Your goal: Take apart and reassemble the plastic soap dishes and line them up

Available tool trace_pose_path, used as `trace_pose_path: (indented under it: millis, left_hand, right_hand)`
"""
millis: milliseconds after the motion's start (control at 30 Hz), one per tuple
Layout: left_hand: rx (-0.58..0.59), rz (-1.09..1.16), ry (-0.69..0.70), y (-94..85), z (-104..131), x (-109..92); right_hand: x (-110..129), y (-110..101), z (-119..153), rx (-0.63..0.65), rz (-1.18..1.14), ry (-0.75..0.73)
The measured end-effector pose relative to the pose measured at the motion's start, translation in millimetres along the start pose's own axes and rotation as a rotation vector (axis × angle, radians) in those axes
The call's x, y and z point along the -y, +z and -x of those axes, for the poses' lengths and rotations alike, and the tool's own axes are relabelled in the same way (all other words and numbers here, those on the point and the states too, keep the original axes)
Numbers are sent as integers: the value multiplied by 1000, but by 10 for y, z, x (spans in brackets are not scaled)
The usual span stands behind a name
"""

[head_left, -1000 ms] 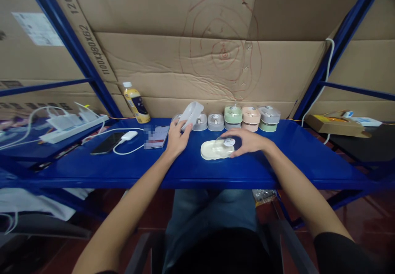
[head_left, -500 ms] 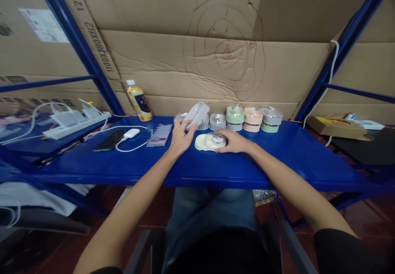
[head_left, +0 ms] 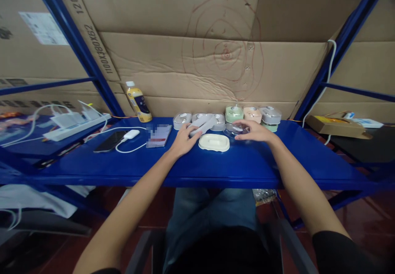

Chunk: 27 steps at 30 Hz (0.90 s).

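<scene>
In the head view my left hand (head_left: 184, 140) grips a pale grey tray-like piece (head_left: 205, 122), tilted above the blue table. Between my hands a cream oval base (head_left: 214, 142) lies flat on the table. My right hand (head_left: 251, 131) is closed on a clear lid (head_left: 235, 130) to the right of the base. Behind stand small grey boxes (head_left: 182, 121) with clear tops, a green box (head_left: 234, 113), a peach box (head_left: 252, 114) and a grey-topped box on green (head_left: 270, 115).
On the blue table (head_left: 191, 169), a yellow bottle (head_left: 138, 102), a phone (head_left: 160, 135), and a dark phone (head_left: 109, 141) with a white cable are at the left. A power strip (head_left: 77, 126) lies farther left, and an open carton (head_left: 339, 126) at the right.
My right hand has moved right and lifted the clear lid off the cream base. My left hand has shifted slightly right and lowered the grey piece, which is now less steep.
</scene>
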<state>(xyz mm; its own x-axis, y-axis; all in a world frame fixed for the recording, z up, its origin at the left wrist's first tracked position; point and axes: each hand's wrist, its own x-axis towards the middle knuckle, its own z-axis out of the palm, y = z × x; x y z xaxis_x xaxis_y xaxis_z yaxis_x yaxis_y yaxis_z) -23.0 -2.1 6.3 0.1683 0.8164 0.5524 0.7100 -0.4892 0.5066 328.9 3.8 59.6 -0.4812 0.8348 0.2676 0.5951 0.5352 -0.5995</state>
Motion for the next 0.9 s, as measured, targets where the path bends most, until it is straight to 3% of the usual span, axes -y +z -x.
trace_pose_path:
  millis: [200,433,567,700,900]
  left_hand:
    - [72,-13,-59,-11,-4,20]
    - [273,56,166,-14,10,-55]
    - [421,137,281,-20,-134,-107]
    - [623,200,292,-29,-338,-96]
    - [711,213,280,-63,-423,4]
  right_hand:
    - [-48,-3,-10,-125,-59,19]
    - [-56,95,-50,-214,-117,48]
    - [-39,101,-49,-240,-119,39]
    - [-2,104,-43,-254,-107,59]
    - [-6,129,-52,-227,-72,46]
